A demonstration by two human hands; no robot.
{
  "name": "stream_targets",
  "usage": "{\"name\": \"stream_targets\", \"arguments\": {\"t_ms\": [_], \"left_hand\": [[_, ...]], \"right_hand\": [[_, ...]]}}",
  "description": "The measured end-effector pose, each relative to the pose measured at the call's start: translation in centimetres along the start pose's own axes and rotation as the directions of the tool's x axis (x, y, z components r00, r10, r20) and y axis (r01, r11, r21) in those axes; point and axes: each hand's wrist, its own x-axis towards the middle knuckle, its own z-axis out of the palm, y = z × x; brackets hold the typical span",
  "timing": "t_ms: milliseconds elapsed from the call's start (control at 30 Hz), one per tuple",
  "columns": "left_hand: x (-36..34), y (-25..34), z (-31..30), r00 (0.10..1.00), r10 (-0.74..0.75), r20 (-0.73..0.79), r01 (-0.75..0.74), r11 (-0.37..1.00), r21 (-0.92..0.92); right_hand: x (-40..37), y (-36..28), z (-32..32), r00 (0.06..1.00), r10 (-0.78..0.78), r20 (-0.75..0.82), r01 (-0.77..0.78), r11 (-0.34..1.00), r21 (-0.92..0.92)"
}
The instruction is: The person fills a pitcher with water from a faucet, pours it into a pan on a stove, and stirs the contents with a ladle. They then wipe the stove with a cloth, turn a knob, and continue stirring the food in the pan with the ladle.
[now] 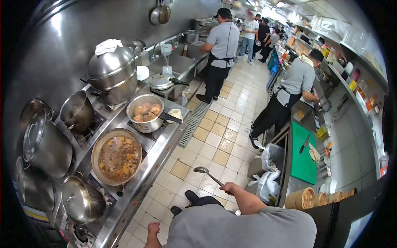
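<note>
My right hand [228, 188] is closed round the handle of a metal ladle [202, 169], which I hold out over the tiled floor, its bowl pointing away from me. Low in the view, near the stove's front edge, my left hand [153, 227] is curled into a fist with nothing visible in it. On the stove to my left, a wide pan [116, 157] holds bubbling brown liquid with pale orange pieces. Behind it stands a pot [144, 113] with a long black handle, filled with brown chunks. The ladle touches neither.
Several large pots crowd the stove [155, 151], including a lidded pot [82, 200] and a big steamer [111, 70]. On the right are a green cutting board [304, 153] with a knife [304, 144], bamboo steamers [300, 199] and bagged bins [269, 182]. Two co-workers [223, 41] [289, 80] stand further along the aisle.
</note>
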Motion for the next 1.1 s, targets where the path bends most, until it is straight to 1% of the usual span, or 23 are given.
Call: {"name": "stream_targets", "arguments": {"t_ms": [33,100,133,200,267,300,367,433,533,600,633,667,700,733,767,800,833,867,900,967,1000,1067,1100], "left_hand": [[0.2,-0.3,-0.1,0.999,0.033,0.025,-0.036,0.991,0.127],[0.7,0.0,-0.5,0.996,0.081,0.037,-0.088,0.952,0.294],[0.7,-0.3,-0.4,0.997,0.072,0.039,-0.081,0.952,0.296],[1.0,0.4,0.6,0.993,-0.050,-0.105,0.036,0.990,-0.134],[-0.2,1.6,1.9,0.986,-0.040,-0.159,0.001,0.971,-0.237],[-1.2,2.0,2.6,0.978,-0.039,-0.204,-0.032,0.943,-0.331],[-3.3,2.2,4.0,0.979,-0.008,-0.206,-0.055,0.953,-0.298],[-5.7,1.1,5.9,0.978,0.006,-0.206,-0.057,0.968,-0.244],[-7.2,-1.9,10.2,0.980,-0.078,-0.181,0.019,0.951,-0.309],[-8.7,-5.6,12.8,0.983,-0.160,-0.094,0.143,0.975,-0.169],[-11.1,-5.0,13.9,0.991,-0.095,-0.095,0.100,0.994,0.048],[-11.1,-6.7,15.5,0.983,-0.161,-0.086,0.161,0.987,-0.011],[-10.2,-11.1,16.7,0.973,0.217,-0.076,-0.153,0.859,0.489],[-11.1,-11.3,17.8,0.996,-0.083,-0.018,0.084,0.930,0.357],[-13.3,-10.7,18.5,0.992,-0.127,-0.012,0.124,0.945,0.303],[-14.5,-10.8,18.5,0.990,-0.118,0.079,0.073,0.900,0.430],[-15.6,-10.3,18.8,0.967,-0.256,0.015,0.239,0.922,0.303],[-16.7,-9.8,18.6,0.978,-0.208,-0.022,0.204,0.924,0.323],[-18.0,-8.2,18.0,0.965,-0.250,-0.073,0.260,0.941,0.217],[-19.3,-6.4,17.2,0.955,-0.231,-0.187,0.250,0.964,0.088],[-18.7,-6.4,17.0,0.949,-0.179,-0.261,0.200,0.978,0.056],[-16.8,-6.4,16.5,0.920,-0.071,-0.384,0.115,0.989,0.091],[-16.3,-6.1,16.3,0.919,-0.079,-0.387,0.121,0.989,0.087]], "right_hand": [[0.2,1.3,0.2,1.000,0.014,-0.003,-0.014,1.000,-0.001],[0.7,3.5,0.6,0.999,0.029,0.034,-0.035,0.983,0.179],[1.0,5.2,0.9,0.999,0.036,0.040,-0.043,0.983,0.176],[1.8,7.8,-0.1,0.996,0.069,0.061,-0.078,0.984,0.158],[1.7,9.9,-1.2,0.996,0.078,0.048,-0.085,0.981,0.175],[3.4,12.1,-1.4,0.980,0.147,0.134,-0.172,0.965,0.198],[5.0,13.0,-3.8,0.955,0.206,0.212,-0.250,0.946,0.208],[5.3,13.3,-5.2,0.934,0.301,0.193,-0.316,0.948,0.049],[4.5,12.7,-7.7,0.973,0.212,0.089,-0.198,0.970,-0.141],[7.7,14.8,-8.6,0.985,0.157,0.074,-0.136,0.963,-0.232],[9.7,15.9,-8.8,0.990,0.115,0.081,-0.089,0.959,-0.269],[11.1,16.0,-8.6,0.992,0.057,0.108,-0.018,0.943,-0.334],[10.4,15.8,-9.0,0.986,0.071,0.149,-0.032,0.968,-0.249],[10.5,15.4,-9.7,0.976,0.082,0.200,-0.042,0.979,-0.198],[13.2,17.3,-9.0,0.977,0.010,0.215,0.052,0.958,-0.281],[15.9,18.1,-8.3,0.971,-0.070,0.230,0.147,0.930,-0.338],[13.0,15.1,-8.2,0.971,-0.032,0.235,0.099,0.955,-0.280],[10.2,13.8,-8.3,0.974,0.019,0.224,0.025,0.981,-0.192],[11.5,14.2,-7.6,0.969,0.012,0.245,0.047,0.971,-0.234],[16.9,18.6,-7.4,0.934,0.015,0.357,-0.008,1.000,-0.020],[16.5,17.8,-7.6,0.933,0.014,0.360,-0.003,0.999,-0.031],[15.2,15.8,-7.6,0.919,0.026,0.392,0.095,0.954,-0.286],[15.0,14.9,-7.4,0.918,0.028,0.397,0.097,0.952,-0.291]]}}
